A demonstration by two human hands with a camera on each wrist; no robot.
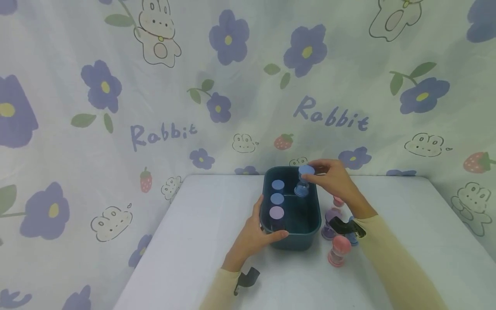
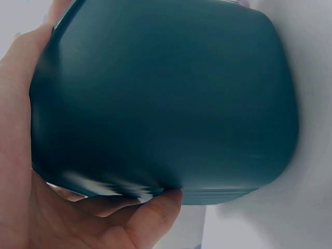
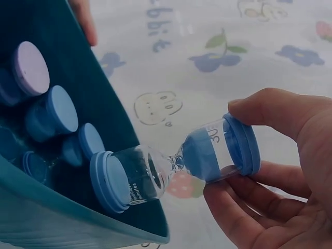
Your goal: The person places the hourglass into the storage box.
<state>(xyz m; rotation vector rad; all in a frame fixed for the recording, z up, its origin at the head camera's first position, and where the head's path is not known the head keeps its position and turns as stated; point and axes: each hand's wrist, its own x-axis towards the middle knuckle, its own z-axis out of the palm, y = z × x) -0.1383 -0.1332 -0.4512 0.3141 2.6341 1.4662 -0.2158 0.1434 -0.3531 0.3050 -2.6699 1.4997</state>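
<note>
A dark teal bin point(image 1: 293, 242) stands on the white table, gripped at its left side by my left hand point(image 1: 249, 236), thumb at the near rim. Along the bin's left side stand two blue hourglasses point(image 1: 277, 198) and a lilac-topped hourglass point(image 1: 277, 212). Above the bin's far right part, my right hand point(image 1: 334, 177) holds a blue sand hourglass point(image 3: 202, 155) by its upper cap, between thumb and fingers. Its blue sand sits in the bulb nearest my fingers in the right wrist view, and its lower cap overlaps the bin's inside.
Right of the bin stand a pink hourglass point(image 1: 338, 251), a purple hourglass point(image 1: 329, 224), a blue hourglass point(image 1: 353, 239) partly behind my right wrist, and another pink hourglass point(image 1: 338, 201) farther back. A curtain point(image 1: 248, 86) with flowers and rabbits hangs behind the table point(image 1: 193, 241).
</note>
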